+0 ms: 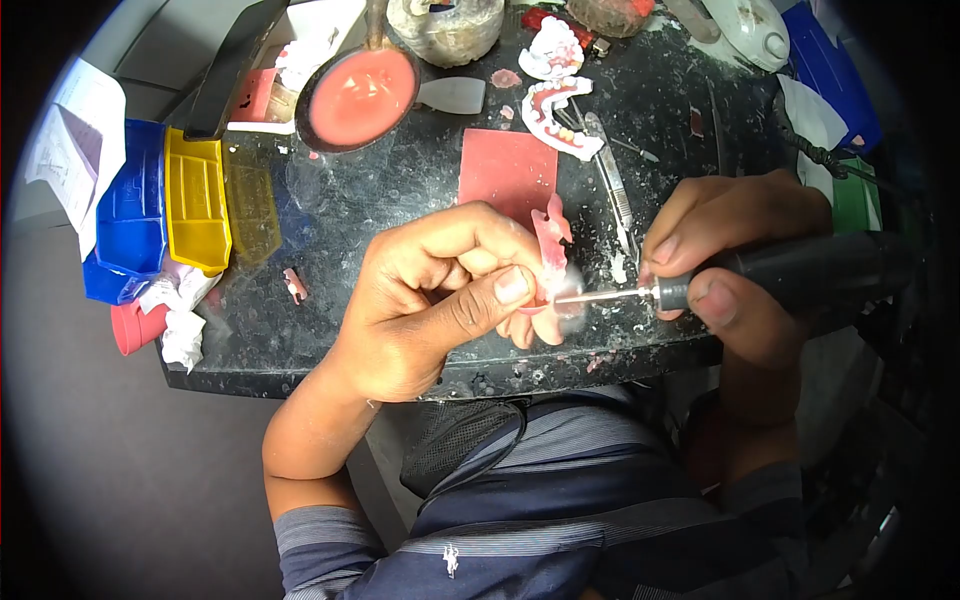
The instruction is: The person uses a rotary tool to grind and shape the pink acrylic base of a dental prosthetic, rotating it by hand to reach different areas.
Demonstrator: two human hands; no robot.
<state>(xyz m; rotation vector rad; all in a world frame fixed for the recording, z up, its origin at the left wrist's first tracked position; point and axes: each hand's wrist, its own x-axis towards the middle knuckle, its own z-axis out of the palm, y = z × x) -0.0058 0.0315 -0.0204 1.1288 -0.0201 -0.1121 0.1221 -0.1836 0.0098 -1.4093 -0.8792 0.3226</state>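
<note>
Pinched between the thumb and fingers of my left hand [425, 295] is a pink denture base [550, 240] with a notched, irregular outline. My right hand [745, 235] grips a black rotary handpiece [820, 272] from the right side. Its thin metal shank points left, and the tip [571, 298] is a pale blur at the lower edge of the pink piece, close by my left thumb. Behind my left hand lies a flat pink wax sheet [505, 160]. White dental casts [560, 125] with pink parts stand further back, near a metal scalpel handle [614, 190].
A round pan of pink material [362, 98] sits at the back left. Blue [130, 205] and yellow bins [197, 200] stand at the left edge, with crumpled tissue [183, 335] below. White dust and pink scraps [295, 286] dot the black table [270, 345]. A green bin [856, 198] is at right.
</note>
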